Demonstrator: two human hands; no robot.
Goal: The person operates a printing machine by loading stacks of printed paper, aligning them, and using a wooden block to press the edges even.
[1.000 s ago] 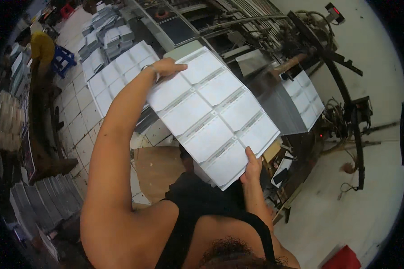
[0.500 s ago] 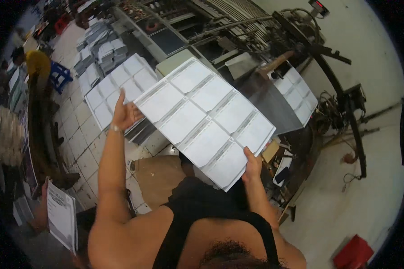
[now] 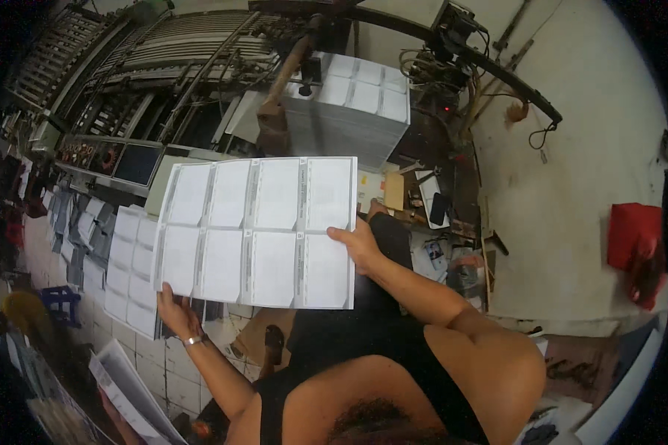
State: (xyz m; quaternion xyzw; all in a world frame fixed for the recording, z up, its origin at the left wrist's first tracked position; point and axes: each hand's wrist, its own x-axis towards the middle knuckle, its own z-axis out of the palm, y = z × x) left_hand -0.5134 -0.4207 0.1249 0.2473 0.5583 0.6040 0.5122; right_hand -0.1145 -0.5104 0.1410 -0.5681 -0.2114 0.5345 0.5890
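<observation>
A wide white printed sheet (image 3: 257,231), ruled into two rows of boxed panels, is stretched out in front of my chest. My left hand (image 3: 177,311) closes on its lower left corner, thumb on top and fingers beneath. At the right edge my right hand (image 3: 358,245) pinches it, thumb lying over the print and the other fingers hidden below. Whether more than one sheet is in my hands, I cannot tell. Past its far edge rises a tall stack of similar sheets (image 3: 341,133) beside the machine.
A large dark machine (image 3: 171,67) with rails fills the far left. More printed sheets (image 3: 130,271) are piled on the tiled floor (image 3: 182,371). Someone at lower left holds papers (image 3: 137,397). A blue stool (image 3: 59,302) stands left; a phone (image 3: 439,209) lies right; a red bag (image 3: 631,237) hangs on the wall.
My body and the sheet have turned to the right, away from the floor piles. The sheet now lies level across the view. My left hand, spread before, has closed on its corner.
</observation>
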